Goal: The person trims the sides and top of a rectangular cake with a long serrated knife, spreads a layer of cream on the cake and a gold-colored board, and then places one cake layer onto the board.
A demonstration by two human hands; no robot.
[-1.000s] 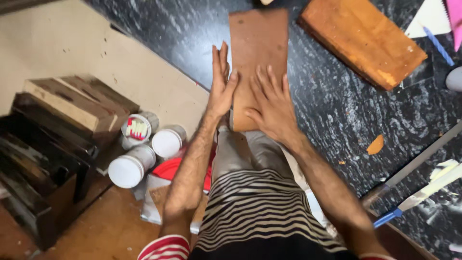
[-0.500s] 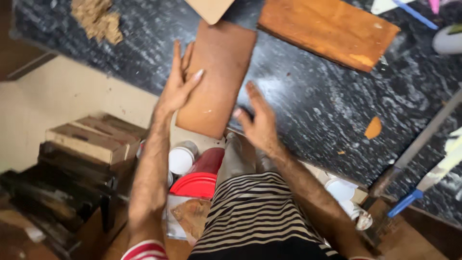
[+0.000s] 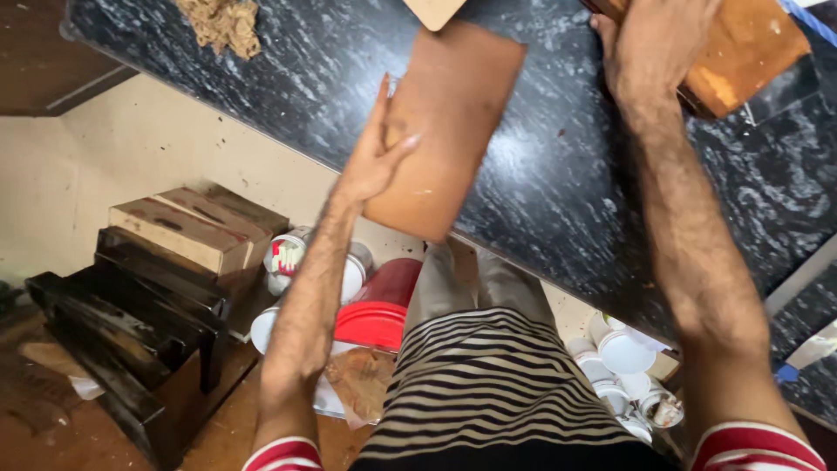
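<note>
Bare dark table point(image 3: 558, 174) open between brown board point(image 3: 449, 122) and orange wood block point(image 3: 741, 52), sawdust heap point(image 3: 225, 22) far left, cans point(image 3: 288, 257) crowding the floor below

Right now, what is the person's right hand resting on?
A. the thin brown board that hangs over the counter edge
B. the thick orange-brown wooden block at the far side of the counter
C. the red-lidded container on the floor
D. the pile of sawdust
B: the right hand lies on the thick wooden block, while the left hand grips the thin brown board on the dark counter.

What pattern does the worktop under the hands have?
Black worktop with fine white streaks, best in the head view.
</note>
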